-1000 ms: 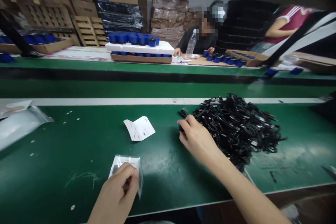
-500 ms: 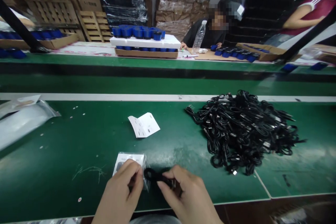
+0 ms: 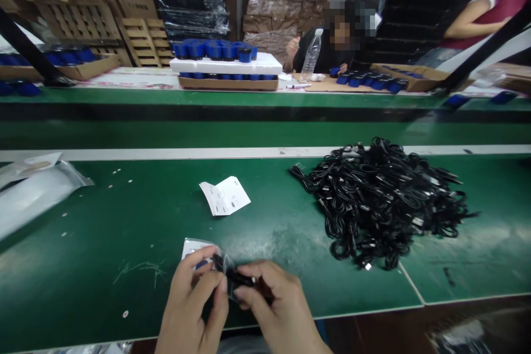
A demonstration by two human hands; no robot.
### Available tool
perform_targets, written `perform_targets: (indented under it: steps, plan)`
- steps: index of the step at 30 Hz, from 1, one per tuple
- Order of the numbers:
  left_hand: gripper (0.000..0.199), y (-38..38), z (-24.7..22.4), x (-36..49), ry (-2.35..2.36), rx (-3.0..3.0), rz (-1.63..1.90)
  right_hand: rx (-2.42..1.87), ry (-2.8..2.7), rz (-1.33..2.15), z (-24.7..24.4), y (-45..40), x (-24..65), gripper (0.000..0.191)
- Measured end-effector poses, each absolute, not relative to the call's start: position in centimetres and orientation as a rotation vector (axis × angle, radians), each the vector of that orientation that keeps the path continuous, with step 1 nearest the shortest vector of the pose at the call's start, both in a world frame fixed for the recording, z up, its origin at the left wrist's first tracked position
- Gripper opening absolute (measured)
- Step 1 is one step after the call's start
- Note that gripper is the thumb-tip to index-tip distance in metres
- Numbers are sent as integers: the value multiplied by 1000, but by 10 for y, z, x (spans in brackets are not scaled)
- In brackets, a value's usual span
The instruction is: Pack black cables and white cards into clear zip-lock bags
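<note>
My left hand [image 3: 199,298] pinches a clear plastic bag [image 3: 227,261] that has a white printed card [image 3: 191,245] inside. My right hand [image 3: 276,298] grips a coiled black cable [image 3: 243,278], whose left end lies within the mouth of the bag, between my hands. Beyond them on the green table rests a small stack of folded white leaflets [image 3: 226,197]. To the right is a large heap of black cables [image 3: 373,199].
Plastic bags [image 3: 37,193] lie at the far left. A raised green shelf [image 3: 145,97] behind carries a tray of blue cups [image 3: 224,83] and a plastic bottle [image 3: 312,55]. A person [image 3: 340,33] sits behind it; another stands at the right.
The cable has moved left, from beside the bag into its opening. My left fingers have spread around the bag's edge, and the card has tilted. The seated person's hand has risen.
</note>
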State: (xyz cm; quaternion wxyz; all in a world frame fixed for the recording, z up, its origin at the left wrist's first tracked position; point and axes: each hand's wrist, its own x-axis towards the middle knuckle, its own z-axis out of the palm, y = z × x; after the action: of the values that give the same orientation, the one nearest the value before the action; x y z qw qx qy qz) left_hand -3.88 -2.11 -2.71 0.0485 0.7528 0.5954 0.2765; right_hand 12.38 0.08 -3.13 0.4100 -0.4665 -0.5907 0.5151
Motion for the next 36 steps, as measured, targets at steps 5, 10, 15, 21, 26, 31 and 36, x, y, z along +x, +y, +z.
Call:
perform_targets:
  steps: [5, 10, 15, 21, 26, 31, 36]
  plan:
    - [16, -27, -30, -34, 1872, 2172, 928, -939, -1856, 1198, -17, 0, 130, 34]
    - [23, -34, -35, -19, 1851, 2079, 1073, -1264, -1766, 886, -25, -1, 121, 9]
    - [22, -34, -33, -10, 1749, 2239, 1167, -1324, -1594, 1172, -25, 5, 114, 15]
    - [31, -14, -13, -35, 1734, 2289, 786, -1167, -1935, 1273, -4, 20, 131, 20]
    - [27, 3, 1, -53, 1608, 2104, 418, -1170, -1743, 1453, 4, 25, 139, 17]
    - [33, 1, -3, -51, 1737, 1844, 650, -1137, -1620, 1512, 0, 22, 141, 14]
    - [29, -5, -9, -54, 1706, 1634, 864, -1264, -1676, 1306, -3, 22, 140, 15]
